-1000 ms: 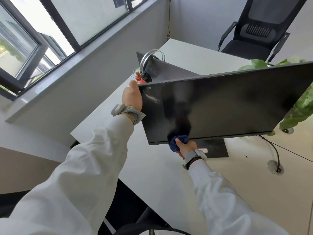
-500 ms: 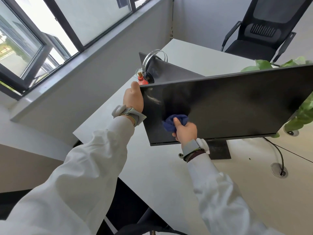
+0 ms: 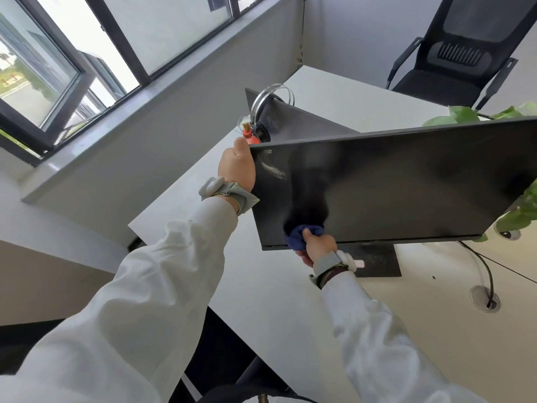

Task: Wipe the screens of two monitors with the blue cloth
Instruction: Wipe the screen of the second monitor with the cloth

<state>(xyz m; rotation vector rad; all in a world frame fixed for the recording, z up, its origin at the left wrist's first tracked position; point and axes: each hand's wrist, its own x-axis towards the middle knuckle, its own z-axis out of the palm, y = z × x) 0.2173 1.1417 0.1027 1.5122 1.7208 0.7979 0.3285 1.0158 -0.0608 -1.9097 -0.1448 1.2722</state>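
Here the left hand (image 3: 236, 167) wraps round the side edge of the near monitor (image 3: 406, 184) to keep it still. The right hand (image 3: 318, 247) pinches the bunched blue cloth (image 3: 299, 235) and presses it low on the screen. A moment ago the cloth was higher up — it has slid down.
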